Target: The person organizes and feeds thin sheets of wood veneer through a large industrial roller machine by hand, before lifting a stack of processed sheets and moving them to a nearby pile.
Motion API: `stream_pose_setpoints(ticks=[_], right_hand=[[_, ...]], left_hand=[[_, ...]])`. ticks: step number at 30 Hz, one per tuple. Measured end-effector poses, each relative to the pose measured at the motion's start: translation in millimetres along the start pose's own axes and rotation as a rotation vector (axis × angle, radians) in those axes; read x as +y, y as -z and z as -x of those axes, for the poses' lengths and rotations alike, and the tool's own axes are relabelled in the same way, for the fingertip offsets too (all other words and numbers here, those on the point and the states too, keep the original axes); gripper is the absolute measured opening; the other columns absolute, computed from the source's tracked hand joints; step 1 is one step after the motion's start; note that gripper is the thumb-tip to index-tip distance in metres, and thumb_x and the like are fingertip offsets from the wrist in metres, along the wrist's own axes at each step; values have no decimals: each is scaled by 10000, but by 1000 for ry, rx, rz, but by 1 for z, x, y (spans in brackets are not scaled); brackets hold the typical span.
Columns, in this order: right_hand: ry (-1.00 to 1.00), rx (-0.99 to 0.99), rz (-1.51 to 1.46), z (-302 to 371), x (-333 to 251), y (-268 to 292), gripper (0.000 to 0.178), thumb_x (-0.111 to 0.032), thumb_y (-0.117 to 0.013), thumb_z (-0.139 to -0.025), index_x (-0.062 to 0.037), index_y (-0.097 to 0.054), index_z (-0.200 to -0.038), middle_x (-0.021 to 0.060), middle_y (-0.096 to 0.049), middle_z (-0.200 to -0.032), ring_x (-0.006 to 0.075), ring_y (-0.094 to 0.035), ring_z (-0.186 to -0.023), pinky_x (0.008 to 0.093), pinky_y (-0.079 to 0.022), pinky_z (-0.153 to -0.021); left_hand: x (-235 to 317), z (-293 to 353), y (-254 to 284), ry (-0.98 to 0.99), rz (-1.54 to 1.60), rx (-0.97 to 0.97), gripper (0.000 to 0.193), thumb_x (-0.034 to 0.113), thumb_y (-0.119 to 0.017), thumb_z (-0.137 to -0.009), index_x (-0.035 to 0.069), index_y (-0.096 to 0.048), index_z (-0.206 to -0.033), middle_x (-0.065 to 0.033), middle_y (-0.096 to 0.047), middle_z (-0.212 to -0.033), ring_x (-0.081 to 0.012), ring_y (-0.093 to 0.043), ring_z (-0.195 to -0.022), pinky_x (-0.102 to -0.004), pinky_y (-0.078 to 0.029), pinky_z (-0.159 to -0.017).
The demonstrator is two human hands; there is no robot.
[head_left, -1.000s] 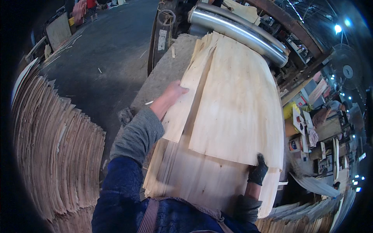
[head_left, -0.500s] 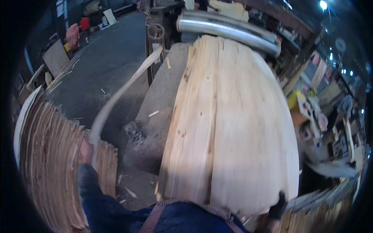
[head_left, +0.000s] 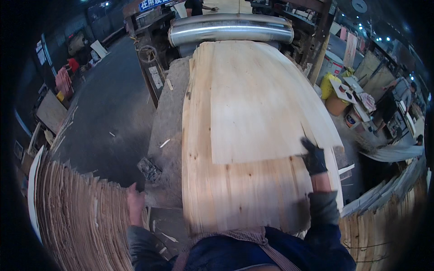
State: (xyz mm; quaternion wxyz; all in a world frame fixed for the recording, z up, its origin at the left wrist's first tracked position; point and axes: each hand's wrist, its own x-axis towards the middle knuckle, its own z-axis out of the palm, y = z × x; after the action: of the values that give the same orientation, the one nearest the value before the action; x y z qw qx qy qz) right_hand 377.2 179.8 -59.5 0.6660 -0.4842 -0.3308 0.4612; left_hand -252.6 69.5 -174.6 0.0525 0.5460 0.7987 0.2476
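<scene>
Right hand (head_left: 315, 159) is touching pale sheet (head_left: 257, 104) at near edge, left hand (head_left: 135, 205) is hovering beside stack (head_left: 81, 217), finger grips unclear, floor (head_left: 108, 117) opening beyond

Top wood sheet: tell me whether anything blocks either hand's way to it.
Nothing visible blocks the right hand, at the edge of the top wood sheet. Between that sheet and the left hand, by the brown stack, lie the grey ledge and lower sheets; nothing visibly bars the way.

glare streaks the metal roller (head_left: 231, 32) while the corners fade black
</scene>
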Motion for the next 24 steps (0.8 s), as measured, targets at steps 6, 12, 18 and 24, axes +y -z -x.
stream_pose_setpoints(ticks=[6, 12, 18, 24], right_hand=[[-154, 4, -230, -119, 38, -62, 304, -98, -616, -783, -18, -561, -1071, 116, -591, -1038, 252, -603, -869, 371, -549, -642], [-381, -346, -609, -195, 76, -82, 395, -211, -515, -870, -66, -395, -1218, 183, -446, -1240, 356, -477, -1096, 433, -460, -874], [-560, -477, -546, -92, 103, -90, 340, -141, -316, -916, 14, -356, -1216, 262, -400, -1247, 439, -432, -1117, 559, -375, -929], [-262, -953, -59, 114, 62, -35, 365, -134, -390, -900, 4, -369, -1237, 247, -478, -1176, 403, -476, -1087, 514, -395, -922]], left_hand=[[169, 31, -26, -220, 293, -69, 433, 61, -595, -749, 2, -478, -1162, -186, -483, -1171, -306, -466, -1096, -354, -358, -942], [225, 81, -44, -137, 327, -209, 527, 167, -600, -787, -28, -409, -1238, -252, -347, -1305, -346, -348, -1221, -376, -305, -998], [210, 79, -35, -41, 510, -354, 510, 121, -581, -799, -12, -398, -1256, -225, -328, -1328, -320, -375, -1203, -352, -355, -965], [208, 61, -33, 499, 1517, -562, 383, -16, -495, -812, -36, -427, -1189, -152, -518, -1119, -226, -566, -932, -329, -477, -826]])
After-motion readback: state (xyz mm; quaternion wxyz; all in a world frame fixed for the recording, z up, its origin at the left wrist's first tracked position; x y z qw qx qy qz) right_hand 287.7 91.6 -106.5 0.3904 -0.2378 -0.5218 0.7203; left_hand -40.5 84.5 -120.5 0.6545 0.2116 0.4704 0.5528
